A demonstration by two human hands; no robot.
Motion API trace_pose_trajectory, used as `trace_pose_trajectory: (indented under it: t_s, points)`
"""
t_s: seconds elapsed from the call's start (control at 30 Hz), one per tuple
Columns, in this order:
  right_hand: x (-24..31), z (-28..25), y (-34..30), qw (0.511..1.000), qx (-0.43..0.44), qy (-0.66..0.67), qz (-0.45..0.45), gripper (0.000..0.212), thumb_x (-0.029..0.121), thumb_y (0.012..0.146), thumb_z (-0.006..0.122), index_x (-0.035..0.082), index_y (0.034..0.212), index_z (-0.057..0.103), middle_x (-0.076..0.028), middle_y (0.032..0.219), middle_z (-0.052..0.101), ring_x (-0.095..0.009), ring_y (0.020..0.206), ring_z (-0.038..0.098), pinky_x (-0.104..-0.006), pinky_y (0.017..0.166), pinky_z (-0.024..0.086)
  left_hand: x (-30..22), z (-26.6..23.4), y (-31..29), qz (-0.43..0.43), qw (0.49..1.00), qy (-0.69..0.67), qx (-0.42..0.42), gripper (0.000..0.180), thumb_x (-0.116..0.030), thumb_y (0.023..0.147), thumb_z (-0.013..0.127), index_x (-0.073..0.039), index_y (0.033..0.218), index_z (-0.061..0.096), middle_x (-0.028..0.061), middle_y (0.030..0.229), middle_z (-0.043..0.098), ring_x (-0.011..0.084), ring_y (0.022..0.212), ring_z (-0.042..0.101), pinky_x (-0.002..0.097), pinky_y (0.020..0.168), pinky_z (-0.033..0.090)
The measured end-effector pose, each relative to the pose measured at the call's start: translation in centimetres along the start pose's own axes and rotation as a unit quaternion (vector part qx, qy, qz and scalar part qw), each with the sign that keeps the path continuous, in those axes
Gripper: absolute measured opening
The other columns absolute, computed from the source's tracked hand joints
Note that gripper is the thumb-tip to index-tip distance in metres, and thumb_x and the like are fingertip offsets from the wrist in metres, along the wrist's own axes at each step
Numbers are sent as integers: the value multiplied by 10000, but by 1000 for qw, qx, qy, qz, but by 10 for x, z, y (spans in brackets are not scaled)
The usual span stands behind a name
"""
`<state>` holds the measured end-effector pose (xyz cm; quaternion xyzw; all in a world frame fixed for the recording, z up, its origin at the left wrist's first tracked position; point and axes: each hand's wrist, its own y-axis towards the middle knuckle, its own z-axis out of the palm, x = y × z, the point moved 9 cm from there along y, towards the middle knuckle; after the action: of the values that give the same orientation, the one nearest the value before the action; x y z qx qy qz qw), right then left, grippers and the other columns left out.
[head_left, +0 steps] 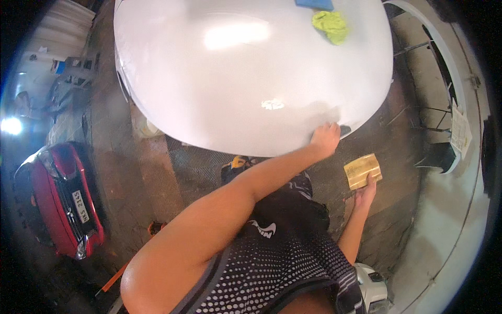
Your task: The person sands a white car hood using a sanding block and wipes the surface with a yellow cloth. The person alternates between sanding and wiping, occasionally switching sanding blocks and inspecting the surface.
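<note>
In the head view, the left hand [325,138] was closed round a dark pad [345,131], its hidden fingers impossible to judge, on the white panel [235,78] by its near right edge. The pad could have slipped over that curved rim, or its corner dug in, if pressure had tipped outward. The right hand [364,198] pinched a yellowish sheet [363,171] off the panel; a loose pinch might have dropped it. A lime cloth [330,27] lay toward the far right edge, where a bump could have dislodged it.
</note>
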<state>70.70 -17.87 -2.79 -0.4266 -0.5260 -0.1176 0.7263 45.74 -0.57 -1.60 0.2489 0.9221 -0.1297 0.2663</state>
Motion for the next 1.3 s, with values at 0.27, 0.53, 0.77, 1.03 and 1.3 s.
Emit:
trace_pose_trajectory:
  t_s: [0.27, 0.53, 0.77, 1.03, 1.3]
  points:
    - [-72, -129, 4, 991, -124, 43, -8, 371, 158, 968, 737, 41, 1308, 644, -61, 1139, 705, -216, 940, 702, -392, 749, 592, 119, -132, 1, -95, 929, -194, -300, 522, -252, 937, 676, 55, 1350, 591, 292, 1307, 644, 425, 1175, 655, 469, 1044, 500]
    - [-76, -166, 60, 962, -250, -70, 80, 418, 126, 976, 716, -68, 1326, 597, -143, 1209, 683, -309, 1021, 677, -463, 871, 562, 177, -235, 104, -71, 957, -124, -254, 561, -279, 856, 775, -15, 1332, 638, 252, 1218, 690, 404, 1118, 666, 448, 960, 526]
    - [-14, -156, 171, 977, -164, -64, 121, 390, 150, 997, 692, -69, 1308, 606, -143, 1180, 680, -290, 1020, 673, -456, 898, 556, 219, -313, 156, -142, 885, 197, -397, 635, -247, 837, 797, -103, 1416, 581, 179, 1332, 606, 371, 1240, 556, 470, 1014, 471]
    - [70, -17, 296, 995, 71, -62, 18, 348, 131, 1014, 668, -58, 1301, 613, -114, 1181, 687, -228, 1050, 682, -372, 927, 561, 231, -329, 212, -208, 909, 312, -182, 651, -259, 780, 846, -79, 1343, 575, 180, 1313, 601, 383, 1220, 576, 478, 993, 493]
    - [68, 180, 220, 957, 268, -11, 111, 225, 154, 1046, 604, 33, 1235, 604, -62, 1123, 669, -168, 970, 661, -318, 847, 561, 169, -314, 62, -289, 809, -85, -505, 540, -368, 860, 818, 40, 1161, 631, 217, 1088, 660, 328, 988, 686, 464, 849, 528]
